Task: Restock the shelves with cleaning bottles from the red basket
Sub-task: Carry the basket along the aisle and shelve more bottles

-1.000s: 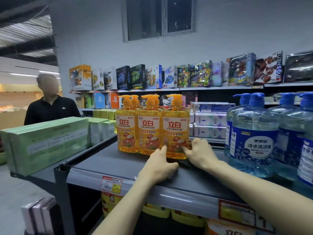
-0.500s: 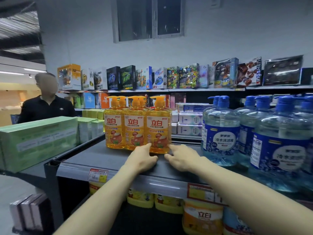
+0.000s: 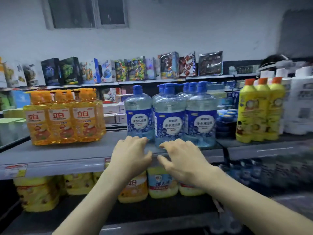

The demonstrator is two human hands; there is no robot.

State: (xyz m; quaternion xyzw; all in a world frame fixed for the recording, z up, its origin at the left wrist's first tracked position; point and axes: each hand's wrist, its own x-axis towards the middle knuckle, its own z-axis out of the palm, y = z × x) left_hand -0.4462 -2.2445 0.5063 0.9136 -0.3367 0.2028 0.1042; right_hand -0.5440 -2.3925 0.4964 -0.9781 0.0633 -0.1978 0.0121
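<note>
Two hands, head view: left hand and right hand reach side by side over the front edge of the shelf, palms down, neither holding anything
left hand: fingers loosely bent and a little apart, tips at the foot of the leftmost front bottle of the blue-capped bottles; whether they touch it cannot be told
right hand: fingers spread and gently curved, thumb pointing towards the left hand; tips overlap the foot of the middle front bottle, contact unclear
blue-capped bottles: clear pump bottles with blue labels, upright in a tight group on the shelf just beyond both hands, three in front and more behind
orange bottles: pump bottles of orange liquid, upright in a packed row on the same shelf, left of the blue-capped group with a gap between
yellow bottles: orange caps, upright on the adjoining section to the right
white bottles: just right of the yellow ones, blurred
shelf: grey, with a price tag on its front rail at far left
lower bottles: yellow and orange, one level down, partly hidden by the forearms
boxes: colourful row on the far shelf against the white wall
</note>
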